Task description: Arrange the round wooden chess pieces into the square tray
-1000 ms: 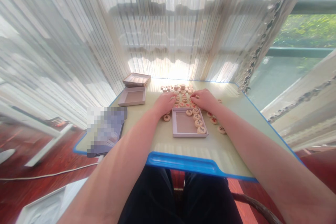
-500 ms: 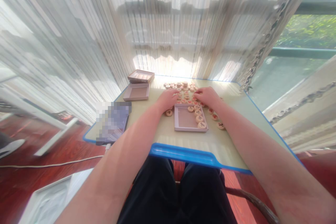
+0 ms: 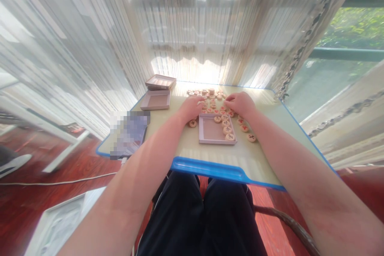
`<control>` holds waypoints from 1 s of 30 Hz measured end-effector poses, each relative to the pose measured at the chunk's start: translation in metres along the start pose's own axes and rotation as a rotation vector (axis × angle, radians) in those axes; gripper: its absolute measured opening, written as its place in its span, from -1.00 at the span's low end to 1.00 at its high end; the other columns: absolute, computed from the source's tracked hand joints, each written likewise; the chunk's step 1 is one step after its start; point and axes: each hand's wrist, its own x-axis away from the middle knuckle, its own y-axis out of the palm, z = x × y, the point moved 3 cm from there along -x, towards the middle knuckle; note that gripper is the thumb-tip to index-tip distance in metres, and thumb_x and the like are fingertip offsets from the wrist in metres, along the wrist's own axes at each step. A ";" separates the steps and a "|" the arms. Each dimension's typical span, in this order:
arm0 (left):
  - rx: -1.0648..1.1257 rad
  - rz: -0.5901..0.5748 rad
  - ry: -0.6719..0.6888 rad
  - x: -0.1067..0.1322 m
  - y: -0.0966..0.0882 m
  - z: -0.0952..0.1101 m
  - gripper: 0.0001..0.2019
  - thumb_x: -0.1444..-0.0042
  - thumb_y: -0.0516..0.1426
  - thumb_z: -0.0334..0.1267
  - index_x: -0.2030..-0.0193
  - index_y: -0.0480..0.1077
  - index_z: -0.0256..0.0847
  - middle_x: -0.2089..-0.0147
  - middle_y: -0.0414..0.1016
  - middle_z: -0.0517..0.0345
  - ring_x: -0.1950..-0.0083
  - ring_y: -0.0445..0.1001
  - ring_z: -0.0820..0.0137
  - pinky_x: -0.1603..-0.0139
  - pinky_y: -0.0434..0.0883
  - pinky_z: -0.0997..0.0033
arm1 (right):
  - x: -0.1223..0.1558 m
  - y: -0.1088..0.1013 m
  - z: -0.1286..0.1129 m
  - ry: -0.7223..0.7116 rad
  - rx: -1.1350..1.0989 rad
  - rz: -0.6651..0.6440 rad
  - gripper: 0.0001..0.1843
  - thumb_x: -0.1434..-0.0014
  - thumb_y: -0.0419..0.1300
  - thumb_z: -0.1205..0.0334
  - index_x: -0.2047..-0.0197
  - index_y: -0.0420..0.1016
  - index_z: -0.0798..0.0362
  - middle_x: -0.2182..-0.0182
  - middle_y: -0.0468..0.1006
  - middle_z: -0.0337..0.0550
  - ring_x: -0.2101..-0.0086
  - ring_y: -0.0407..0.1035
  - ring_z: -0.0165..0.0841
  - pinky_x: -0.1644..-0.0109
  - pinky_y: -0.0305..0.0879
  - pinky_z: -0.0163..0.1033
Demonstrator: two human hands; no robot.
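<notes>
A pile of round wooden chess pieces (image 3: 210, 97) with red and black characters lies at the far middle of a pale table (image 3: 207, 154). Just in front of it sits a shallow grey tray (image 3: 209, 133) with several pieces lined along its right side. My left hand (image 3: 191, 108) rests palm down on the left edge of the pile, fingers stretched over the pieces. My right hand (image 3: 241, 104) is on the pile's right edge, fingers curled in towards a piece; what they grip is hidden. Loose pieces (image 3: 251, 137) lie right of the tray and one (image 3: 192, 123) left of it.
Two more grey trays (image 3: 155, 100), one behind the other (image 3: 160, 82), sit at the far left of the table. A blurred dark flat object (image 3: 129, 134) lies at the left edge. The table has a blue rim (image 3: 210, 169). Sheer curtains hang close behind; my legs are under the table.
The view has tilted and shifted slightly. Both hands have stayed on the pile, edging a little further from me. The tray's pieces have not moved.
</notes>
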 end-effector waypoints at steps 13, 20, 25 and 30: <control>0.226 0.137 0.144 0.009 -0.010 0.030 -0.75 -0.05 0.12 -0.11 0.21 0.52 -0.16 0.17 0.56 0.14 0.15 0.47 0.35 0.07 0.40 0.38 | 0.054 -0.042 -0.037 -0.192 -0.453 -0.021 -0.67 0.05 0.27 0.04 0.25 0.51 0.08 0.36 0.58 -0.11 0.37 0.44 -0.33 0.30 0.35 -0.26; 0.222 0.140 0.191 0.020 -0.009 0.028 -0.77 -0.03 0.13 -0.16 0.26 0.53 -0.22 0.23 0.57 0.11 0.18 0.48 0.37 0.08 0.39 0.40 | 0.072 -0.021 -0.034 -0.181 -0.442 0.129 -0.74 0.03 0.24 0.09 0.30 0.48 0.08 0.36 0.57 -0.15 0.35 0.44 -0.36 0.21 0.33 -0.25; 0.161 0.125 0.219 0.029 -0.011 0.037 -0.77 0.00 0.16 -0.17 0.24 0.53 -0.20 0.24 0.57 0.13 0.18 0.47 0.37 0.06 0.38 0.40 | 0.075 -0.016 -0.037 -0.170 -0.371 0.163 -0.77 0.03 0.24 0.10 0.32 0.49 0.06 0.34 0.57 -0.16 0.34 0.43 -0.35 0.20 0.31 -0.25; 0.135 0.111 0.288 0.029 -0.010 0.044 -0.75 0.01 0.19 -0.14 0.21 0.53 -0.18 0.22 0.57 0.12 0.13 0.46 0.35 -0.01 0.34 0.38 | 0.077 -0.020 -0.040 -0.192 -0.326 0.196 -0.79 0.01 0.23 0.11 0.31 0.50 0.04 0.32 0.57 -0.16 0.33 0.41 -0.34 0.18 0.29 -0.27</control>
